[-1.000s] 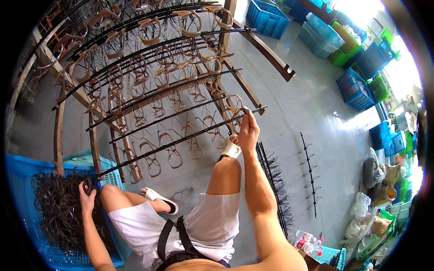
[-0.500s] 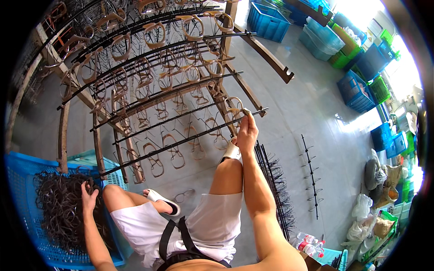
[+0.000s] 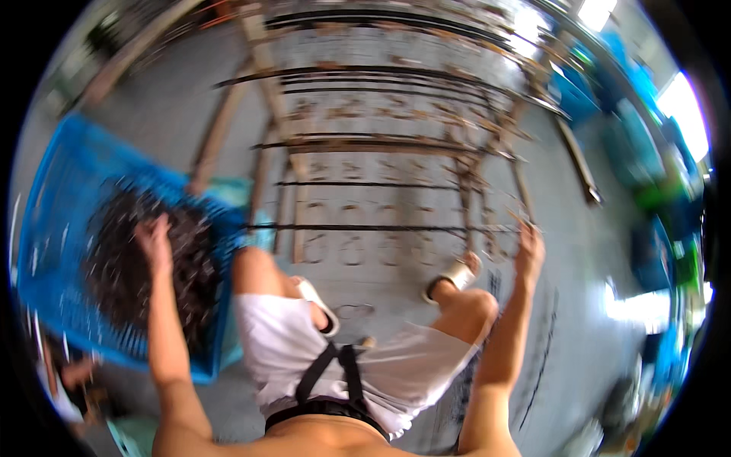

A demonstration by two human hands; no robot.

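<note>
My left hand (image 3: 156,240) is over a heap of thin, dark, curved pieces (image 3: 183,282) in a blue plastic basket (image 3: 46,244). Its blurred fingers look apart, and I make out nothing held between them. At the right end of a low black rod (image 3: 381,227), my right hand (image 3: 530,251) has its fingers pinched on a brownish eyeglass frame (image 3: 517,218), smeared by motion. Several eyeglass frames hang in a row from that rod, one of them a pale eyeglass frame (image 3: 351,247).
A wooden rack (image 3: 276,99) with several tiers of black rods stands ahead. A loose wooden bar (image 3: 579,160) juts out at its right. Blue crates (image 3: 575,95) line the right side. On the floor lie a single eyeglass frame (image 3: 354,311) and a black rod (image 3: 542,358).
The view has swung, so the rack now faces me squarely and the picture is blurred. My left hand stays at the heap, my right hand at the rod end. My right knee has moved outward.
</note>
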